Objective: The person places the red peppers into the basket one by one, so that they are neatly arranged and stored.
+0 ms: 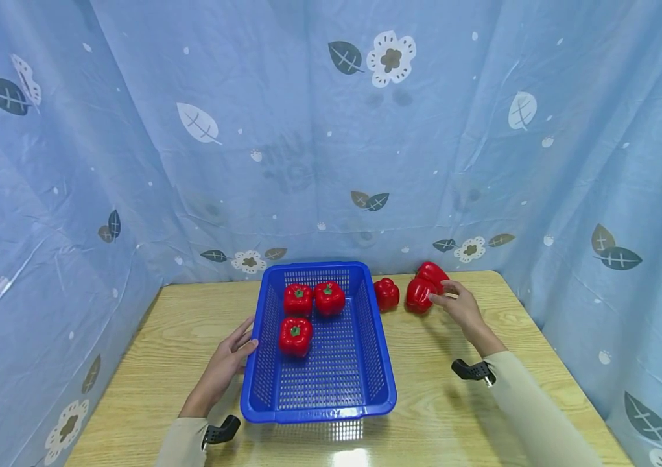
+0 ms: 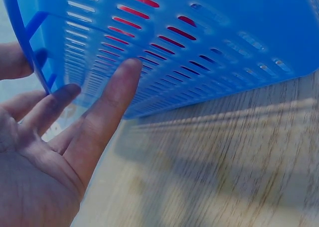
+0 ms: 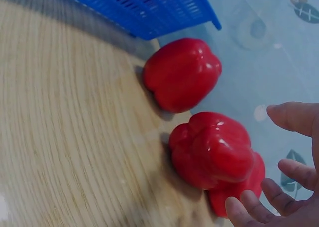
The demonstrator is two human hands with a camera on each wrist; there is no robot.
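- Left sleeve (image 1: 181, 444): long, plain, pale cream to off-white, ending near the wrist.
- Right sleeve (image 1: 531, 402): the same plain pale cream, long and smooth, narrowing toward the cuff at the wrist.
- Left wrist mount (image 1: 222, 429): black, a stubby bent piece with a blunt rounded end, jutting from beside the cuff.
- Right wrist mount (image 1: 469, 370): matching black, likewise bent and blunt-ended, dotted with small holes, a tiny shiny metallic piece next to the cuff.
- Left grip (image 1: 231, 353) and right grip (image 1: 461, 309): bare, slim-fingered.

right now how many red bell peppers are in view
6: three red bell peppers in the blue basket, three on the table: one beside the basket, two bunched farther right
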